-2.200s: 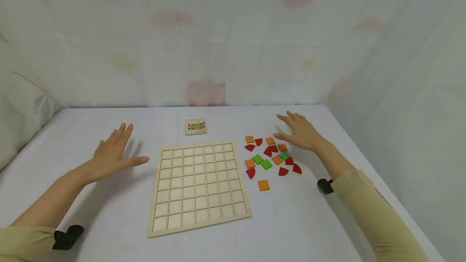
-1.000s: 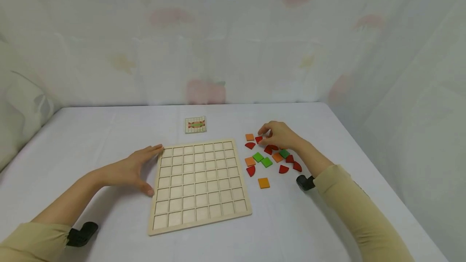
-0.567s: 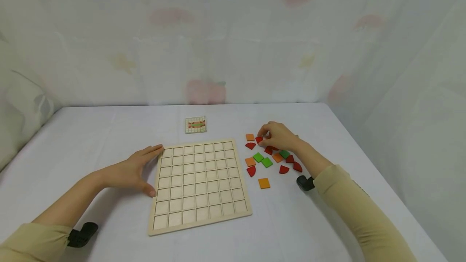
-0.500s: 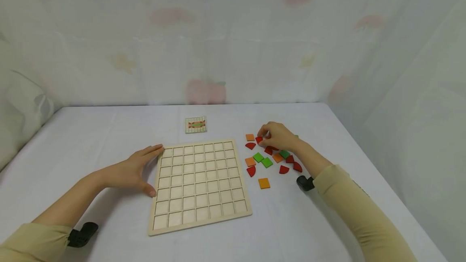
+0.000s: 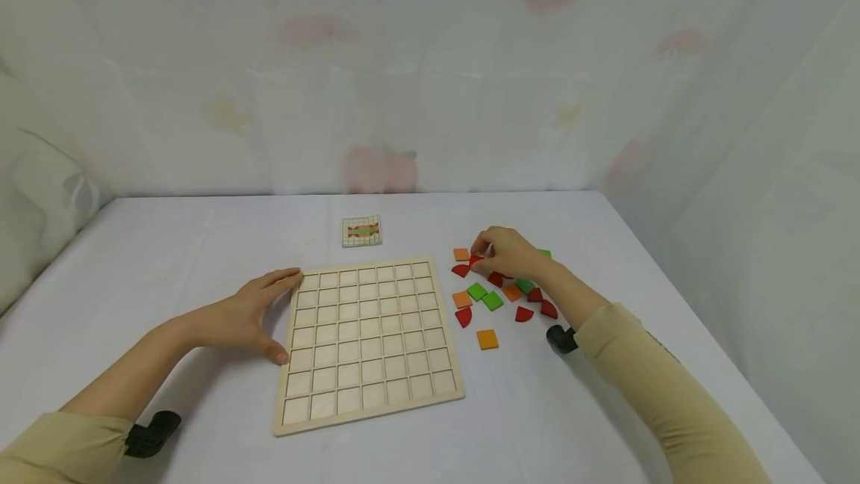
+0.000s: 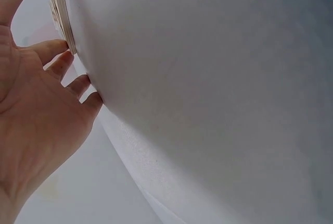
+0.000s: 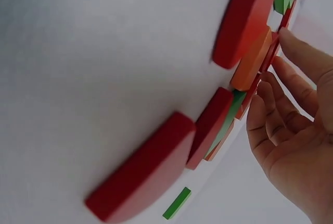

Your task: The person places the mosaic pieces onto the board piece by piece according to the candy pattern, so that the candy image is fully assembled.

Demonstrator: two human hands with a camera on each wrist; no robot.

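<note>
Since a second ago the right hand has barely shifted, its curled fingertips pinching a red quarter-round piece at the far left of the scattered coloured pieces, right of the board. Left hand rests flat and spread against the grid board's left edge, apparently steadying it on the worktop. A small pattern card lies beyond.

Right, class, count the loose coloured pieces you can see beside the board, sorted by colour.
red pieces: 7
orange pieces: 4
green pieces: 4
Total: 15 in view; the right hand may hide more.
</note>
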